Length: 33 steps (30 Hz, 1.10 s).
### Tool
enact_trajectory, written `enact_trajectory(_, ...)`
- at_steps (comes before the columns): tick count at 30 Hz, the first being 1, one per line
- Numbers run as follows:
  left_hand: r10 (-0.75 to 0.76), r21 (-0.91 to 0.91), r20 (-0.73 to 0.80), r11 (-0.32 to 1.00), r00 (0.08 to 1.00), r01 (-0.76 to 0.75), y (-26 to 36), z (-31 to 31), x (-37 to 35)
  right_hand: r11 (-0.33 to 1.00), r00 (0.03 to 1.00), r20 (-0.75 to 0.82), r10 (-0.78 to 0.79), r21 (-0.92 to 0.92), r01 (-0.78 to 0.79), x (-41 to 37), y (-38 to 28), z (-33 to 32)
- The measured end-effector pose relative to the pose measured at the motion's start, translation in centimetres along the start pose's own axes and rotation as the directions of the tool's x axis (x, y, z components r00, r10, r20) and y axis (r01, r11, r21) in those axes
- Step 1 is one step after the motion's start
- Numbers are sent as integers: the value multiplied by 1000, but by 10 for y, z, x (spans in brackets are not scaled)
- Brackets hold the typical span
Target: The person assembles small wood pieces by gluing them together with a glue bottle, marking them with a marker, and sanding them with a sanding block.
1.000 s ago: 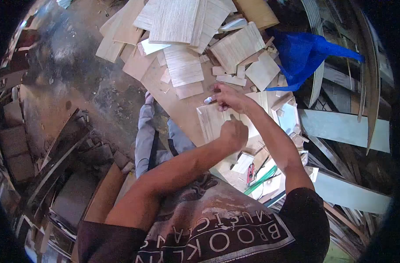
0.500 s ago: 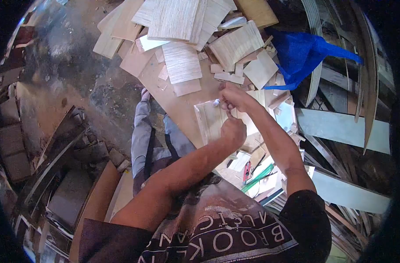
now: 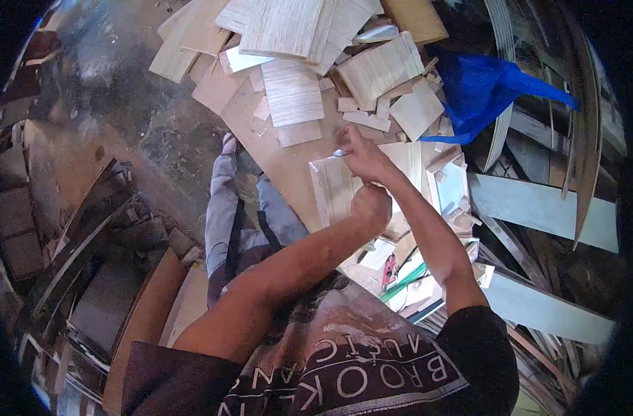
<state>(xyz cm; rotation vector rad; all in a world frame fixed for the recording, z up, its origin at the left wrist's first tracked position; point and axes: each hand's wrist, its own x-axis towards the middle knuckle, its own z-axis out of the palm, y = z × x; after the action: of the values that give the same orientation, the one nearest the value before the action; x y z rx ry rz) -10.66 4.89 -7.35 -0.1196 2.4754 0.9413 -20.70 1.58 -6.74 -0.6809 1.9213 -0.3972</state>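
My left hand [image 3: 370,208] is closed in a fist over the near part of a pale wooden panel [image 3: 330,184] with a raised edge; what it holds, if anything, is hidden. Just beyond it, close to my left knuckles, my right hand [image 3: 363,158] has bent fingers around something small. A small whitish-blue tip [image 3: 341,152] shows at its left side, above the panel's far edge. The rest of that item is hidden by the fingers.
Wooden boards [image 3: 282,28] and offcuts pile up at the far end of the brown work surface [image 3: 278,163]. A blue cloth [image 3: 479,90] lies at the right. Red-handled pliers [image 3: 388,272] and a green tool [image 3: 404,281] lie nearer my body. Long strips [image 3: 545,208] stand beyond.
My right hand has shifted slightly away from my left hand, and the whitish tip has moved up to the panel's far edge. My left hand stays about where it was.
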Motion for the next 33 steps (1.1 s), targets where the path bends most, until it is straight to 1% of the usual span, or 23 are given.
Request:
enact_trajectory(1, 2, -2, 1, 1000, 1000, -2, 2, -1, -1, 998, 998, 26, 55, 25, -56, -2, -2, 1)
enact_trajectory(2, -24, 7, 28, 1000, 999, 24, 4, -2, -2, 998, 998, 26, 58, 25, -59, -4, -1, 2)
enact_trajectory(4, -51, 16, 53, 999, 997, 50, 6, 1, 0, 990, 999, 26, 40, 132, -43, -5, 0, 4)
enact_trajectory(5, -68, -14, 0, 998, 998, 68, 6, 3, 0, 990, 999, 28, 42, 131, -45, -3, 3, 6)
enact_trajectory(7, -86, -46, -53, 995, 995, 84, 4, 20, 4, 992, 999, 19, -48, -117, 50, 1, 7, 9)
enact_trajectory(9, -41, -83, -286, 996, 957, 18, 1, 27, 3, 988, 998, 27, -60, -138, 63, -7, -2, 7)
enact_trajectory(10, -42, -84, -286, 996, 957, 18, 3, 24, 2, 985, 997, 34, -71, -158, 76, -11, -6, 6)
enact_trajectory(12, -105, -111, -148, 990, 983, 89, 8, 22, 0, 980, 993, 30, -115, -161, 118, -6, 1, 12)
enact_trajectory(13, -105, -113, -150, 990, 983, 89, 9, 24, 1, 973, 987, 27, -161, -164, 163, -4, 4, 13)
enact_trajectory(17, -101, -71, -164, 993, 981, 90, 9, 19, -2, 967, 987, 74, -146, -198, 158, -1, 7, 11)
enact_trajectory(19, -76, -74, -178, 995, 981, 64, 9, 19, -2, 979, 977, 116, -178, -82, 188, 2, 3, 11)
enact_trajectory(20, -82, -47, -110, 996, 990, 77, 9, 18, -1, 979, 977, 116, -178, -83, 188, 2, 3, 9)
enact_trajectory(21, -90, -19, -42, 996, 995, 89, 8, 21, 1, 992, 992, 103, -66, 118, 54, -5, -17, 2)
enact_trajectory(22, -90, -21, -43, 996, 995, 90, 8, 38, 10, 946, 992, 114, 48, 314, -82, -9, -29, -2)
enact_trajectory(23, -198, -79, -42, 978, 979, 194, 8, 55, 21, 948, 992, 118, 46, 309, -80, -5, -20, -3)
enact_trajectory(24, -303, -134, -31, 946, 953, 296, 9, 67, 27, 992, 998, 3, -66, 112, 65, 2, -4, -5)
enact_trajectory(25, -303, -135, -27, 945, 953, 297, 10, 43, 14, 978, 977, -90, -194, -101, 185, 3, 4, -7)
enact_trajectory(26, -231, -43, -1, 972, 973, 230, 12, 18, 3, 978, 977, -91, -193, -102, 184, 3, 13, -8)
enact_trajectory(27, -158, 47, 32, 987, 987, 157, 13, 2, -4, 955, 978, -40, -204, -226, 191, 0, 16, -10)
enact_trajectory(28, -157, 47, 29, 987, 987, 155, 12, 6, -3, 916, 977, 13, -211, -347, 202, -1, 17, -11)
enact_trajectory(30, -181, -57, -60, 982, 982, 178, 11, 7, -5, 899, 969, 15, -247, -371, 234, -6, 16, -7)
enact_trajectory(31, -179, -58, -59, 983, 982, 176, 11, 5, -5, 881, 960, 18, -279, -393, 264, -10, 14, -5)
enact_trajectory(33, -119, -67, 53, 990, 991, 123, 11, 3, -3, 855, 960, 57, -275, -441, 271, -17, 6, -8)
